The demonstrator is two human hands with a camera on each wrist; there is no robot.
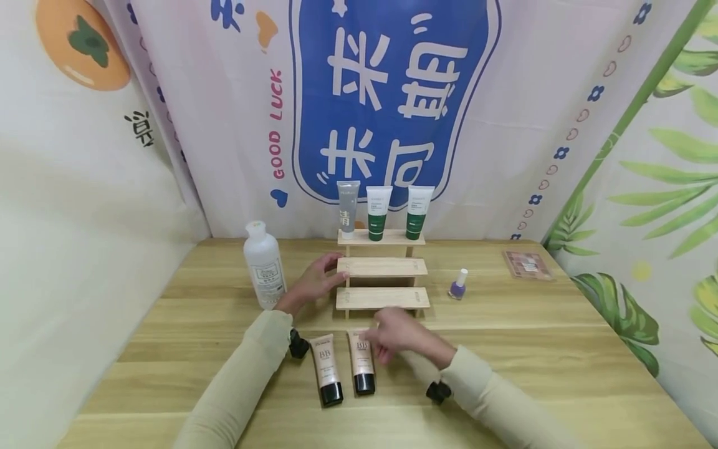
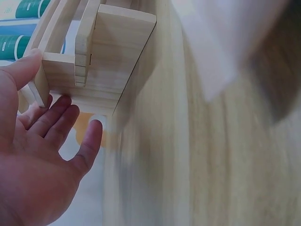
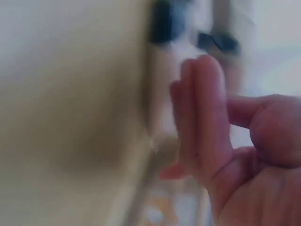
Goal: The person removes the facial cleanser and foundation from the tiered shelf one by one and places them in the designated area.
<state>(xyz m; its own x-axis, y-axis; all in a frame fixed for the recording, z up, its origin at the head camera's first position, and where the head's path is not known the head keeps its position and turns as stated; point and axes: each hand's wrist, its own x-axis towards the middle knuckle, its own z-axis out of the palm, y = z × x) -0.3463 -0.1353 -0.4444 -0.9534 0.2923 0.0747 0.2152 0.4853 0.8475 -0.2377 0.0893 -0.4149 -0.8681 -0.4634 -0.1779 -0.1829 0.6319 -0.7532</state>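
In the head view, the left hand (image 1: 316, 280) pinches the left end of the middle board of the wooden rack (image 1: 381, 267), and the right hand (image 1: 395, 330), blurred, is at the upper end of the right BB tube (image 1: 361, 360). That tube lies on the surface (image 1: 561, 362) in front of the rack, black cap toward the person, near the left BB tube (image 1: 325, 368). Three upright tubes (image 1: 377, 213) on the top tier could topple if the rack is jolted, so steady it rather than pull. The left wrist view shows the thumb on one side of the board and fingers (image 2: 54, 120) on the other; light pressure should do. In the right wrist view the straight fingers lie together and grasp nothing visible; whether they touch the tube cannot be told. A good grasp would put thumb and fingertips on opposite edges, squeeze gently, and lift without brushing its neighbour.
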